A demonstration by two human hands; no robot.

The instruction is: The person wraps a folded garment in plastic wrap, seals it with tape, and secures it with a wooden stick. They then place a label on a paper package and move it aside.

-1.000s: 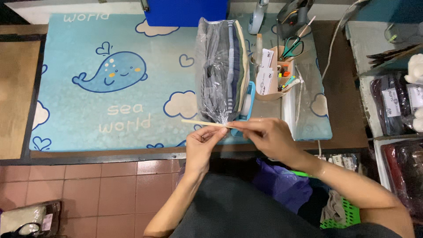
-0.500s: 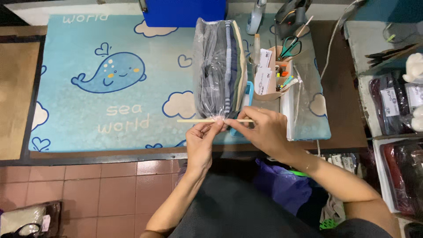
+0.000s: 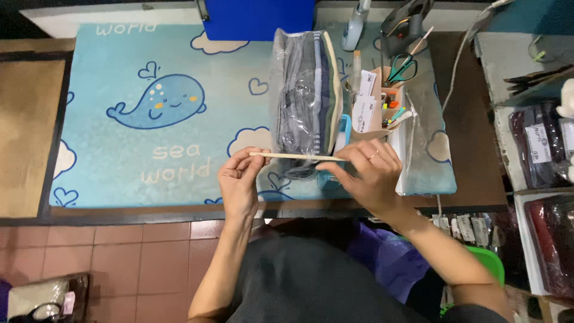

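Pinching a thin strip (image 3: 297, 157) taut, both hands (image 3: 239, 182) (image 3: 365, 176); fingers closed; clear bag (image 3: 306, 96) holding folded clothes

Bare forearms, a thin ring (image 3: 375, 157) on the right hand (image 3: 365, 176), dark grey clothing.

Green-handled scissors (image 3: 402, 66) (blades down) stand beside a blue box (image 3: 257, 18).
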